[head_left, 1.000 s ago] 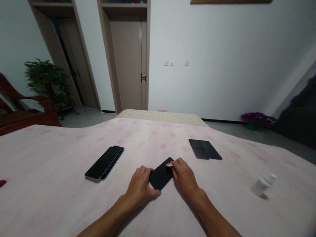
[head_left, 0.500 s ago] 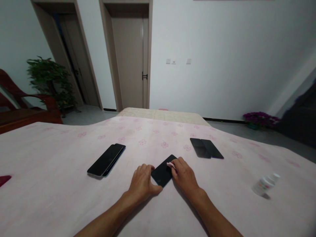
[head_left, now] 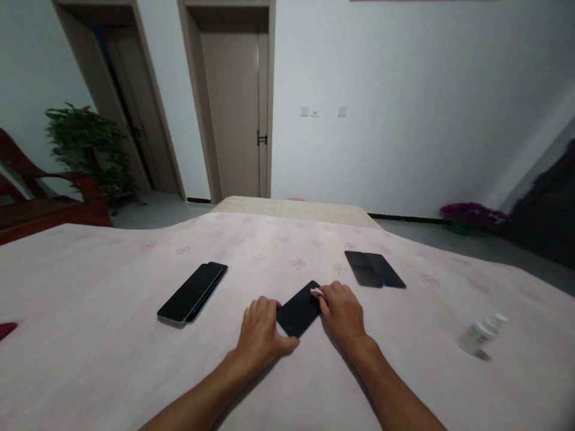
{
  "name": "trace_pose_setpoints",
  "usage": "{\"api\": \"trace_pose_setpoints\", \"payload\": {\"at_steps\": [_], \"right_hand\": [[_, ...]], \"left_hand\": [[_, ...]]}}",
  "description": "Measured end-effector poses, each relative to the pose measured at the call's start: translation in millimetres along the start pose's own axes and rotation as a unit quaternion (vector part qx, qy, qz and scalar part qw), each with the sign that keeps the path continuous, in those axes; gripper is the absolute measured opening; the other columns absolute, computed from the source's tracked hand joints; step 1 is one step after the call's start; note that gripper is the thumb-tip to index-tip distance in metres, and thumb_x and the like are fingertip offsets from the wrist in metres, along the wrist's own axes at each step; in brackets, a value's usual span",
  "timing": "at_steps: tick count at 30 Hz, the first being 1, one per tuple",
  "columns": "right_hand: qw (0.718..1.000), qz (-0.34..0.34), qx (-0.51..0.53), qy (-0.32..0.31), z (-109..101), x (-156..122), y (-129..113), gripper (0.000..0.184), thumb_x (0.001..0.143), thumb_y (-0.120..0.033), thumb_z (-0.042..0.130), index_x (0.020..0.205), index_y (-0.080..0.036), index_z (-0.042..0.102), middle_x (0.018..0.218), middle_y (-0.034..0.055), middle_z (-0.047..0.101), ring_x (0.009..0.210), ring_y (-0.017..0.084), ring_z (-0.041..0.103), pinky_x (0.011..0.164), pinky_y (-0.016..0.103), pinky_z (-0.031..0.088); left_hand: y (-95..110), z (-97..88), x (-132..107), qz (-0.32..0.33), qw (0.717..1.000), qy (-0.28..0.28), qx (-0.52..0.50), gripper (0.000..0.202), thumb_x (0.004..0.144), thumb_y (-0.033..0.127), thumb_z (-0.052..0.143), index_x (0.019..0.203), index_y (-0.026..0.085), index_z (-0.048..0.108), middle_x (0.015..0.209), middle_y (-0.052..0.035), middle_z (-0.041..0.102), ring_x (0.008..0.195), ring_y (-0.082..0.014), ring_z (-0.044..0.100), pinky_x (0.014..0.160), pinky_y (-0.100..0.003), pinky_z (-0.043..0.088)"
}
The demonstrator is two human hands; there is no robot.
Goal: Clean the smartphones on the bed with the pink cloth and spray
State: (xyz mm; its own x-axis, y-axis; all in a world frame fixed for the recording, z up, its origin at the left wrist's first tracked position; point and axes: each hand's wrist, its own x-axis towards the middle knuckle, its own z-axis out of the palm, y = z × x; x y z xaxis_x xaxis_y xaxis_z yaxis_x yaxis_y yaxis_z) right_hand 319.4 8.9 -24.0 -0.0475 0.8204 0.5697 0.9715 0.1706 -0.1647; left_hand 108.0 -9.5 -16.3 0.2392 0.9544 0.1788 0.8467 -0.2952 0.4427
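Note:
A dark smartphone [head_left: 298,311] lies flat on the pink flowered cloth, screen up. Its left side is gripped by my left hand [head_left: 261,330], thumb at the near corner and fingers along the far edge. My right hand [head_left: 343,310] is closed, pinching a small pale pink cloth [head_left: 318,293] against the upper right of the screen. Most of that cloth is hidden by the fingers. To the left, two phones [head_left: 193,293] overlap, one partly on top of the other. Two more dark phones [head_left: 375,269] lie side by side at the back right.
A small clear bottle with a white cap [head_left: 481,334] stands at the right. A red object [head_left: 7,329] shows at the left edge. Beyond the cloth-covered surface [head_left: 112,359] are a wooden chair [head_left: 49,191], a potted plant [head_left: 87,143] and purple flowers [head_left: 471,214].
My right hand has slid slightly right and up across the screen with the pink cloth. My left hand keeps its grip on the phone. The view has shifted a little.

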Motion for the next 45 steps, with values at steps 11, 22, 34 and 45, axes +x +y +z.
{"api": "trace_pose_setpoints", "payload": {"at_steps": [11,22,34,45], "right_hand": [[0.988,0.054,0.147,-0.011,1,-5,-3,0.026,0.096,-0.038,0.054,0.084,-0.023,0.07,0.083,0.0036,0.063,0.079,0.019,0.06,0.067,0.029,0.041],[0.987,0.034,0.158,-0.001,3,-6,-14,0.033,0.097,-0.046,0.052,0.079,-0.023,0.067,0.079,0.0016,0.063,0.073,0.016,0.06,0.067,0.028,0.039],[0.973,0.14,0.165,0.075,10,12,12,0.046,0.096,-0.056,0.046,0.08,-0.019,0.07,0.079,0.0053,0.06,0.071,0.019,0.058,0.066,0.031,0.04],[0.97,0.122,0.201,0.063,9,14,7,0.041,0.096,-0.053,0.05,0.082,-0.02,0.072,0.081,0.005,0.06,0.075,0.02,0.06,0.07,0.031,0.043]], "left_hand": [[2,3.0,1,-0.012,1.0,0.026,-0.002,0.048,0.061,0.03,0.071,0.105,0.017,0.059,0.103,-0.0101,0.061,0.102,-0.0299,0.057,0.09,-0.039,0.042],[4,2.2,-5,0.027,0.998,0.061,-0.005,0.049,0.065,0.025,0.068,0.112,0.017,0.057,0.104,-0.0094,0.062,0.103,-0.029,0.057,0.093,-0.04,0.041],[8,3.3,-13,0.083,0.991,0.104,0.012,0.047,0.067,0.016,0.065,0.112,0.022,0.055,0.105,-0.0085,0.061,0.106,-0.0303,0.055,0.096,-0.045,0.039],[9,1.2,-13,0.091,0.989,0.113,0.02,0.046,0.067,0.017,0.065,0.112,0.02,0.055,0.1,-0.0086,0.061,0.103,-0.0296,0.056,0.097,-0.046,0.041]]}}
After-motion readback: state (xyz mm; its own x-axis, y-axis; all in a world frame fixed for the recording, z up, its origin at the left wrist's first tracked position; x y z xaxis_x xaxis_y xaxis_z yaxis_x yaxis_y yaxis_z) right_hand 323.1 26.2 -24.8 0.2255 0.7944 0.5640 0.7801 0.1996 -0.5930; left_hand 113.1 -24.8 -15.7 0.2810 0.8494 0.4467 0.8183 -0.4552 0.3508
